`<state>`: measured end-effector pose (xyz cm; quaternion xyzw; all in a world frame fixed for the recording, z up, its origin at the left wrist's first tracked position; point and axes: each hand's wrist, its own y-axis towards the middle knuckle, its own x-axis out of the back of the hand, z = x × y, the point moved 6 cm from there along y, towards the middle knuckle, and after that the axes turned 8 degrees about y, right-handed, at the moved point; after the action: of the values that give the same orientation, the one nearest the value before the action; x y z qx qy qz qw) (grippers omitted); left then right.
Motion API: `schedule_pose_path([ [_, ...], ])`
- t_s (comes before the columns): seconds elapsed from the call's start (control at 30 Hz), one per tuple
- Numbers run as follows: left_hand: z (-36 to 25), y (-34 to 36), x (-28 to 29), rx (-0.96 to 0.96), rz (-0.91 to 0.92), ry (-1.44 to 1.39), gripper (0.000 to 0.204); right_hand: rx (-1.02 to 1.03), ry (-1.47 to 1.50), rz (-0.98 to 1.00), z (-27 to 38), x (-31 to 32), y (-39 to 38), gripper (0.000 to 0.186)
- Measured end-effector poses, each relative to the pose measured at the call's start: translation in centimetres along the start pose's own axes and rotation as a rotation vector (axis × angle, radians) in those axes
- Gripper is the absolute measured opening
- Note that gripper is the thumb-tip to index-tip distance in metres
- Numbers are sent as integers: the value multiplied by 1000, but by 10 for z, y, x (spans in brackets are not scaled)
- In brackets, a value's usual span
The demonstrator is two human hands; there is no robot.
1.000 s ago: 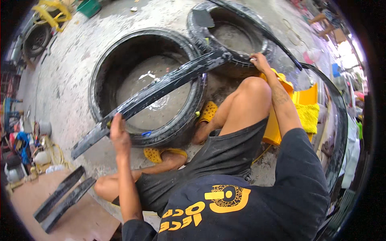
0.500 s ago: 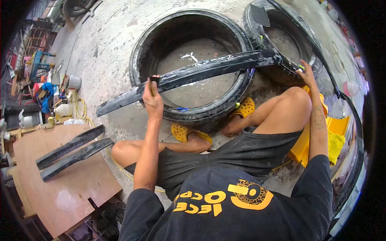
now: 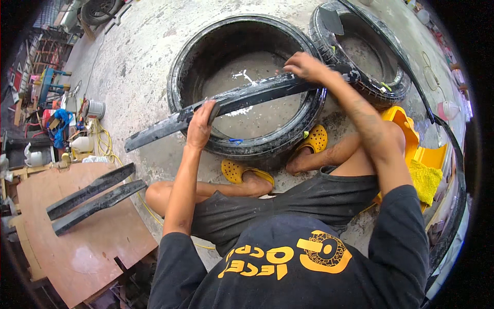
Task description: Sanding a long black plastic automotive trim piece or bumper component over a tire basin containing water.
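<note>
A long black plastic trim strip (image 3: 247,98), wet and smeared white, lies slanting across the top of a large tyre (image 3: 177,67). My left hand (image 3: 199,126) is closed around a small dark flat pad (image 3: 214,113) at the strip's near edge, left of the middle. Over the strip's right part, my right hand (image 3: 309,68) bends with its fingers curled at the far edge. Whatever those fingers hold, if anything, is hidden. Water shines inside the tyre, and a small blue piece (image 3: 235,140) lies on its near rim.
A second tyre (image 3: 321,44) stands at the far right, with a dark flat piece (image 3: 332,22) on it. Two more black strips (image 3: 98,206) rest on a wooden board (image 3: 113,226) at left. A yellow cloth (image 3: 423,183) hangs over a yellow container (image 3: 432,157). A long black strip (image 3: 455,154) curves along the right.
My right hand has come from the second tyre leftward onto the trim strip. My left hand has turned and shifted slightly, with the dark pad now lower. The strip stays nearly in place.
</note>
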<state>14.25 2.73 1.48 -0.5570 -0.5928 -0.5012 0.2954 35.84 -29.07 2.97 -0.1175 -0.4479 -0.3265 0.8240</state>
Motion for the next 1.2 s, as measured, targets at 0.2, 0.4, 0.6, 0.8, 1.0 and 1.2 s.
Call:
schedule_pose_path([
  [0.2, -9, -1, -11, 13, -55, 71, 61, -191, -212, -179, -1, -62, -1, 53],
  [0.4, -138, 96, -91, -191, -9, -253, 55, -51, -359, -259, -9, -66, -6, 48],
  [0.6, -6, 21, -24, 61, 13, -42, 56, -170, -224, -286, 2, -54, 0, 51],
  [0.8, -117, 77, -63, -105, -61, -208, 47, -198, -165, -274, -2, -62, 3, 51],
  [1.0, -27, 42, 40, 315, -373, -101, 24, -252, -171, -254, -6, -54, -6, 53],
  [1.2, -67, 41, -60, 149, -138, 141, 40, -172, -167, -304, -3, -60, 0, 52],
])
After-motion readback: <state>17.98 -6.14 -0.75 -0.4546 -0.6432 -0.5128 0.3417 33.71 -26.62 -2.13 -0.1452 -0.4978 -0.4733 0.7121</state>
